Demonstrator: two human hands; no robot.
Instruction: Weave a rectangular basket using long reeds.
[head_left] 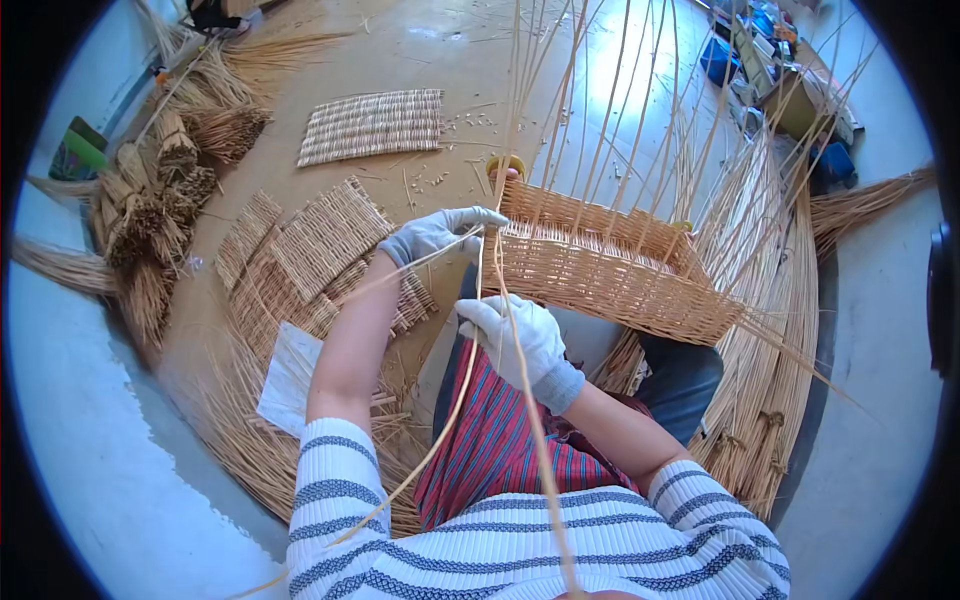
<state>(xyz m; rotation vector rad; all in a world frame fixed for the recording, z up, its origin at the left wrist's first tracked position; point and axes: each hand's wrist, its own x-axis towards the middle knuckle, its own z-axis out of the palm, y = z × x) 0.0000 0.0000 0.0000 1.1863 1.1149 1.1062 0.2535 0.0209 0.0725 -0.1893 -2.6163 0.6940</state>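
The basket [615, 280] lies to the hands' right, above the lap, its long axis slanting rightward and toward the person. The left hand [432, 236], nearer, pinches its left corner; the right hand [522, 338], just below, grips a strand [456, 405].

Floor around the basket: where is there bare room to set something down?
The clearest patch is the floor beyond the single woven panel, right of the fanned straw. A narrow strip separates that panel from the overlapping panels. Crowded: straw bundles far left, long canes right of the basket, scraps between single panel and basket.
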